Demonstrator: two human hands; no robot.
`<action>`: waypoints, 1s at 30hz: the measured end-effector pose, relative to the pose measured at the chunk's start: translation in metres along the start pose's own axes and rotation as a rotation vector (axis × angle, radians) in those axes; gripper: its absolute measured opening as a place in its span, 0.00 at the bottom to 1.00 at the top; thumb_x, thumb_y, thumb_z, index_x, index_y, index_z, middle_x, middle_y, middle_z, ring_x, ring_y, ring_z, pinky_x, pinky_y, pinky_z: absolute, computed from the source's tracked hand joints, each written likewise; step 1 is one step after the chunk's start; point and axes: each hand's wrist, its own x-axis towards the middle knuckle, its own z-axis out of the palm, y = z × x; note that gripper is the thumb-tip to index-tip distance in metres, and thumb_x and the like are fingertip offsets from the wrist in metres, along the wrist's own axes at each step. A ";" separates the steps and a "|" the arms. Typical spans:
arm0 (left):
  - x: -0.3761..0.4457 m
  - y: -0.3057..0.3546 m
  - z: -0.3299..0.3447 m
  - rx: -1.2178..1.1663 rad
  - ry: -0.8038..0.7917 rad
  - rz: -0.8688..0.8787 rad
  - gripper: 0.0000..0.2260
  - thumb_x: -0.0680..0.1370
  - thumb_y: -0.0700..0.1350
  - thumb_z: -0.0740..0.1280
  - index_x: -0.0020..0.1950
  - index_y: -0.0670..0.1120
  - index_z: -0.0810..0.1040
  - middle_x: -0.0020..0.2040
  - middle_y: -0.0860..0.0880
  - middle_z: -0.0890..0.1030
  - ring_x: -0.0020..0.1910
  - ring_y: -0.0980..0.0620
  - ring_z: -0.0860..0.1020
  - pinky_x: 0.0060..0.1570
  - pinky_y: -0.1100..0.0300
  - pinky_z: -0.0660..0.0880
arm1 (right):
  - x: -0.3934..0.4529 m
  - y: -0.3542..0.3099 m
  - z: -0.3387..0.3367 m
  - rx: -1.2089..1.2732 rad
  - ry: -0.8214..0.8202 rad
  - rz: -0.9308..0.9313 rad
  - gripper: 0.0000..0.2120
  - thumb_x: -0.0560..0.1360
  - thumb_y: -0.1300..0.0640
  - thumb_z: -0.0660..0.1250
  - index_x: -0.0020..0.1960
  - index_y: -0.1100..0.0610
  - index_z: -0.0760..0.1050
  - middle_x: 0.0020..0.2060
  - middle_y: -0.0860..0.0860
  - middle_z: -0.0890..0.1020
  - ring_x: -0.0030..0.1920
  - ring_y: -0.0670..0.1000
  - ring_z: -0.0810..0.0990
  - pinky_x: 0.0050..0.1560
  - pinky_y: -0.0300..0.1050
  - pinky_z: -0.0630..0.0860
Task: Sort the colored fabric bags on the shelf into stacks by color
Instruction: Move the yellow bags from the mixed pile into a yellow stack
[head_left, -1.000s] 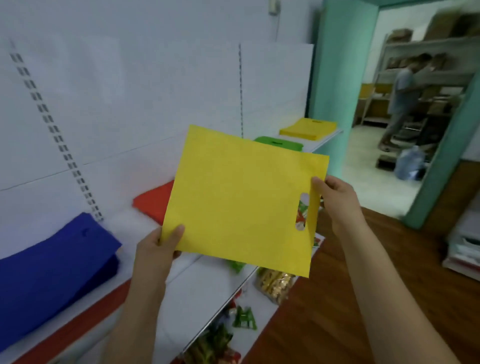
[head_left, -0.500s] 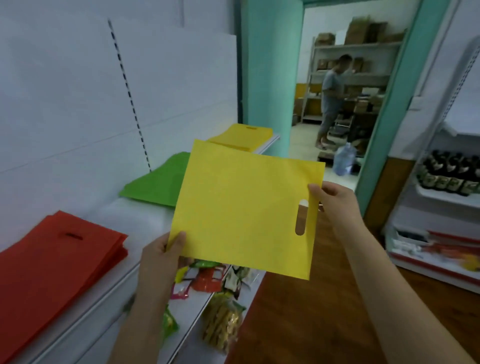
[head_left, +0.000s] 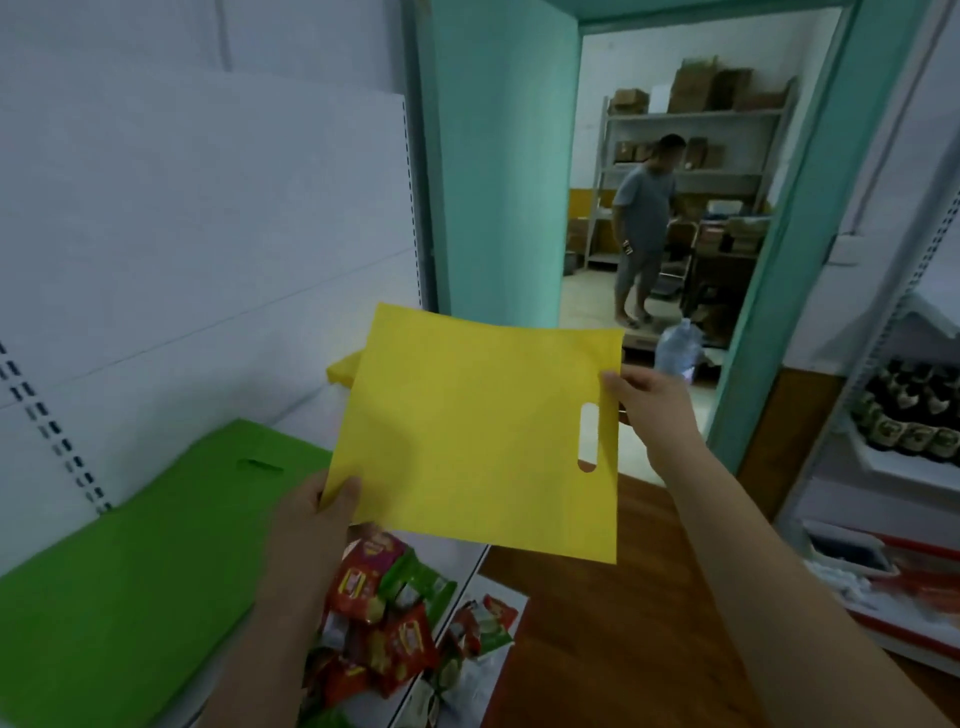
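Note:
I hold a flat yellow fabric bag (head_left: 467, 436) in the air in front of me, its handle slot on the right side. My left hand (head_left: 317, 519) pinches its lower left corner. My right hand (head_left: 649, 410) pinches its right edge beside the slot. Behind the bag's upper left corner a sliver of the yellow stack (head_left: 343, 368) shows on the white shelf (head_left: 311, 415); the rest is hidden. The green stack (head_left: 135, 561) lies on the shelf at lower left.
Snack packets (head_left: 384, 613) fill the lower shelf under my hands. A teal pillar (head_left: 498, 166) ends the shelf run. Beyond the doorway a person (head_left: 641, 228) stands by storage racks. Bottles (head_left: 909, 415) sit on a shelf at right. Wooden floor (head_left: 597, 623) below.
My view has swung right along the shelf: the blue and red stacks have left the frame and the green stack is now at lower left. Both hands keep holding the yellow bag.

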 end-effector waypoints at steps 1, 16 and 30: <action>0.015 0.001 0.014 0.010 0.006 0.010 0.05 0.82 0.45 0.65 0.56 0.48 0.79 0.51 0.48 0.82 0.43 0.46 0.84 0.38 0.59 0.78 | 0.025 0.008 0.000 0.003 -0.003 -0.003 0.09 0.78 0.56 0.68 0.40 0.49 0.82 0.43 0.56 0.85 0.46 0.56 0.83 0.51 0.50 0.81; 0.179 0.025 0.176 0.352 0.234 -0.122 0.06 0.81 0.45 0.67 0.44 0.50 0.80 0.42 0.47 0.83 0.42 0.45 0.81 0.43 0.47 0.79 | 0.349 0.059 0.084 -0.134 -0.365 -0.208 0.09 0.78 0.54 0.70 0.52 0.58 0.84 0.47 0.51 0.85 0.47 0.51 0.83 0.52 0.43 0.77; 0.289 -0.009 0.152 0.654 0.177 -0.473 0.20 0.81 0.54 0.63 0.34 0.43 0.74 0.27 0.46 0.81 0.25 0.53 0.79 0.33 0.58 0.77 | 0.464 0.068 0.323 -0.383 -0.737 -0.342 0.12 0.79 0.52 0.66 0.51 0.60 0.83 0.48 0.54 0.85 0.44 0.49 0.78 0.49 0.46 0.75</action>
